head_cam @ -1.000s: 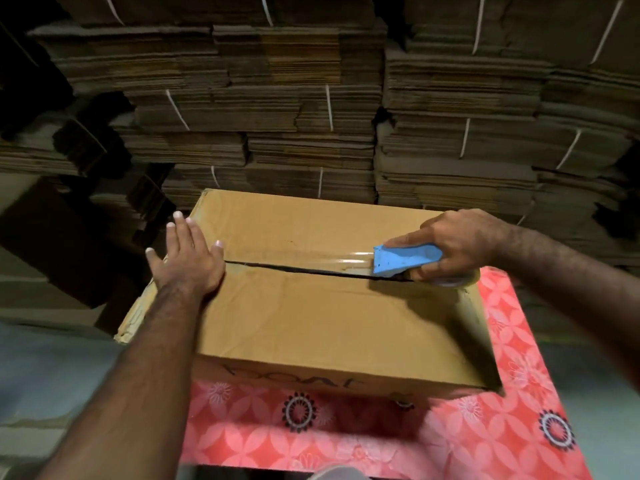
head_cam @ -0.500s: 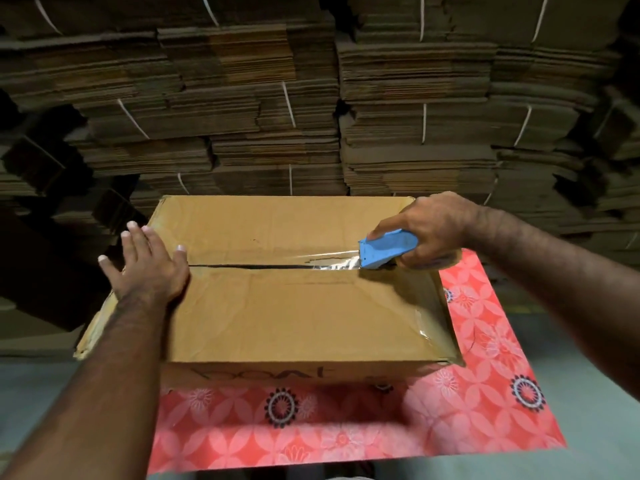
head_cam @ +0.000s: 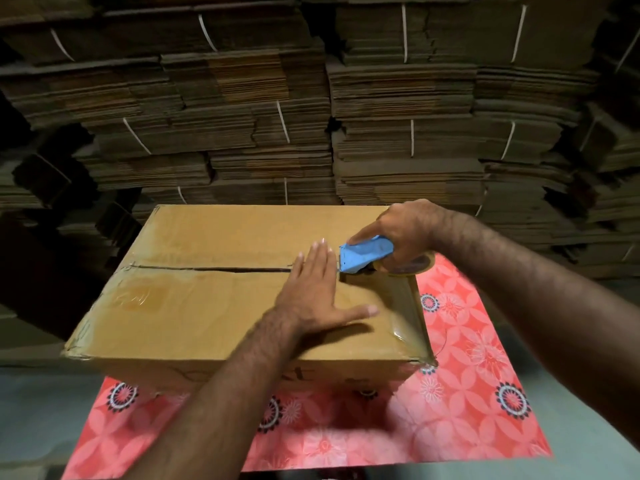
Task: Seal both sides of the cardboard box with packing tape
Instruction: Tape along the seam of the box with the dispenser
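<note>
A: On the bench [head_cam: 485, 427], under its pink flowered cover, sits the cardboard box [head_cam: 214, 306], top flaps folded shut, dark seam [head_cam: 214, 270] running left to right across the middle.

B: Hands?

A: Left hand [head_cam: 313, 292] flat on the box top, right of centre, palm down on the near flap. Fingers [head_cam: 317, 259] straight and together, pointing far, tips crossing the seam; thumb splayed out to the right. Holding nothing.

B: Right hand?

A: Right hand [head_cam: 405, 230] curled round the blue tape dispenser [head_cam: 363, 256], index finger laid along its top. Roll of packing tape [head_cam: 414, 265] sits under the palm, partly hidden.

B: Dispenser relative to the left fingers?

A: Just right of them, at the right end of the seam, nose pointing left. Nearly touching the left fingertips; can't tell if there is contact.

B: Any tape laid?

A: Shiny tape [head_cam: 408, 317] near the right edge and near right corner of the box. More glossy film on the near flap, left side [head_cam: 138, 299]. Seam left of the left hand looks bare and slightly gapped.

B: Background?

A: Stacks of flattened cartons [head_cam: 398, 116] tied with white straps, filling the far wall. Grey floor either side of the bench.
</note>
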Tool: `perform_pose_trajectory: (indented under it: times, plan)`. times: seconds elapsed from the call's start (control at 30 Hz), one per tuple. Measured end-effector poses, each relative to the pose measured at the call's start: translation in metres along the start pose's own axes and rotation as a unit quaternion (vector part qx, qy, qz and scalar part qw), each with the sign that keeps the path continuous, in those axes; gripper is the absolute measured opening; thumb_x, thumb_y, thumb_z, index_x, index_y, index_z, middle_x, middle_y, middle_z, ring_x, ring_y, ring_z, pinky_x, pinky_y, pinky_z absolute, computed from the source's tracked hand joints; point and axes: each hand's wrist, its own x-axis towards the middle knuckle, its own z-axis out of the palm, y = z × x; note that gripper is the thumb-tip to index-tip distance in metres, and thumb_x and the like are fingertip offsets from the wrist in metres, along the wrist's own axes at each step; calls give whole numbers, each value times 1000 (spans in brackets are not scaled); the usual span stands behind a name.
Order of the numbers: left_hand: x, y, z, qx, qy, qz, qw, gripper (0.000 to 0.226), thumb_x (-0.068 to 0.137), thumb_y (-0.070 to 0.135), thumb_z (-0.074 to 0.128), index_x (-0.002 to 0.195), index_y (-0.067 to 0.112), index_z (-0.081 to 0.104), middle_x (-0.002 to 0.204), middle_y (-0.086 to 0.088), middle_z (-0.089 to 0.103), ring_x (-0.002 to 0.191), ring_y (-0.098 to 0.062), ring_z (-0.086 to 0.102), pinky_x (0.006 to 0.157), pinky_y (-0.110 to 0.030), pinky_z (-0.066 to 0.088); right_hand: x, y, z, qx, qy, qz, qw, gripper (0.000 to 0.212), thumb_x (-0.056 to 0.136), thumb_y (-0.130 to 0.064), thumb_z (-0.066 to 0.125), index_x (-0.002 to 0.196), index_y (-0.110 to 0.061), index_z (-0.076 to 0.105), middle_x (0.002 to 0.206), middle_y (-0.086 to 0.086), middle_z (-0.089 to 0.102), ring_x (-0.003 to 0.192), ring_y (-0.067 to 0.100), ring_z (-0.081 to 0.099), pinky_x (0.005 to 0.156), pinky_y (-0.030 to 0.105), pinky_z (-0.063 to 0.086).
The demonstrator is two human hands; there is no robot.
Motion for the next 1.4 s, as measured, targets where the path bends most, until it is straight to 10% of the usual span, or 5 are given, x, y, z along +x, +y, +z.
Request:
perform_pose_trajectory:
  times: [0.9,1.17,1.4]
  plan:
    - [-18,15,17,72,-30,-2,997,167,37,111,32,151,4,-26,152,-11,-46,139,-21,-45,119,-54,-15,3,12,5,-14,-13,-50,999,66,83,-73,52,145,-57,33,118,-12,63,88,11,55,60,27,44]
    - [-21,-35,-1,5,63,-91,994,102,84,84,-5,155,12,-15,163,-8,-23,151,-18,-20,124,-49,-6,11,-5,-1,-31,-17,-52,998,68,82,-73,54,145,-57,34,123,-11,63,98,12,59,59,25,40]
    - [-33,-104,0,64,13,-142,988,92,88,75,-8,155,13,-17,161,-4,-29,150,-17,-22,124,-47,-5,16,-8,-3,-22,-63,-30,997,72,79,-83,48,145,-58,31,131,-15,58,104,9,55,63,26,41]
